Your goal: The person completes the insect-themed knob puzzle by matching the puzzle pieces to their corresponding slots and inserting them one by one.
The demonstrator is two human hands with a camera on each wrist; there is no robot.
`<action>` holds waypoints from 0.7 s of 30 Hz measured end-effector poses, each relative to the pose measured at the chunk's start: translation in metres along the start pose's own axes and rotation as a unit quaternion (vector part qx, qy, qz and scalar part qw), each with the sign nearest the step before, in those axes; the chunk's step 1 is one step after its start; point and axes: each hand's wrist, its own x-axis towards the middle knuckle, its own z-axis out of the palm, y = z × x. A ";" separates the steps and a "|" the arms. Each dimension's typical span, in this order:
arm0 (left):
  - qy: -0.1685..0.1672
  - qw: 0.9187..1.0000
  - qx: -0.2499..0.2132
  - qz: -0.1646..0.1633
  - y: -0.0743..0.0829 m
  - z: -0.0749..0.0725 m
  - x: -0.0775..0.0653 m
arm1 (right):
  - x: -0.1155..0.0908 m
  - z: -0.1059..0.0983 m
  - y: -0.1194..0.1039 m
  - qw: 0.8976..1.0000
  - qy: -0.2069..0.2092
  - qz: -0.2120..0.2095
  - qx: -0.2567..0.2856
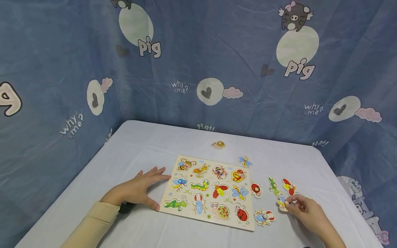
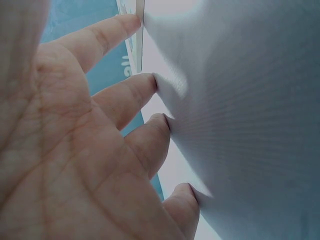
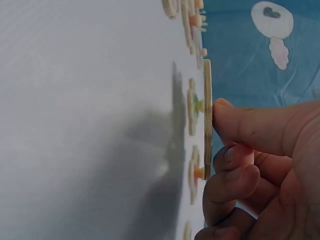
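Note:
A wooden insect puzzle board [image 1: 204,219] lies on the table, printed with rows of bugs. At its left edge is my left hand [image 1: 139,189], fingers spread; the thumb touches the near corner and the index fingertip the side. In the left wrist view the other fingertips [image 2: 161,122] rest on the white cloth. My right hand [image 1: 305,210], to the right of the board, pinches a flat puzzle piece [image 1: 281,204] with a blue wing and yellow body. The right wrist view has this piece [image 3: 208,120] edge-on, raised over the table, its knob hidden by the fingers.
Around the board lie loose knobbed pieces: a ladybug [image 1: 255,190], a stag beetle [image 1: 264,217], a grasshopper [image 1: 274,187], a red-winged bug [image 1: 289,187], a blue-winged bee [image 1: 245,162] and a snail [image 1: 218,145]. Blue printed curtains [image 1: 173,113] stand behind the white table [image 1: 149,141].

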 end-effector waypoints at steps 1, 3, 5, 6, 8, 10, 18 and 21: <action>0.000 1.000 0.000 0.000 0.000 0.000 0.000 | 0.000 -0.001 -0.001 1.000 0.003 -0.003 0.001; -0.001 1.000 -0.001 0.001 0.001 -0.001 -0.001 | 0.001 -0.003 -0.005 1.000 0.005 -0.006 0.004; -0.001 1.000 -0.002 0.002 0.002 -0.001 -0.001 | 0.002 -0.005 -0.010 1.000 0.006 -0.014 0.005; -0.002 1.000 -0.002 0.002 0.002 -0.001 -0.001 | 0.004 -0.006 -0.013 1.000 0.007 -0.019 0.004; -0.003 1.000 -0.003 0.003 0.002 -0.002 -0.001 | 0.007 -0.006 -0.019 1.000 0.008 -0.027 0.006; -0.004 1.000 -0.003 0.003 0.002 -0.002 -0.001 | 0.011 -0.007 -0.026 0.999 0.011 -0.037 0.009; -0.003 1.000 0.000 0.002 0.002 -0.001 -0.001 | 0.025 -0.003 -0.050 0.996 0.014 -0.081 0.024; -0.003 1.000 0.000 0.002 0.002 -0.001 -0.001 | 0.029 -0.001 -0.060 0.995 0.008 -0.092 0.031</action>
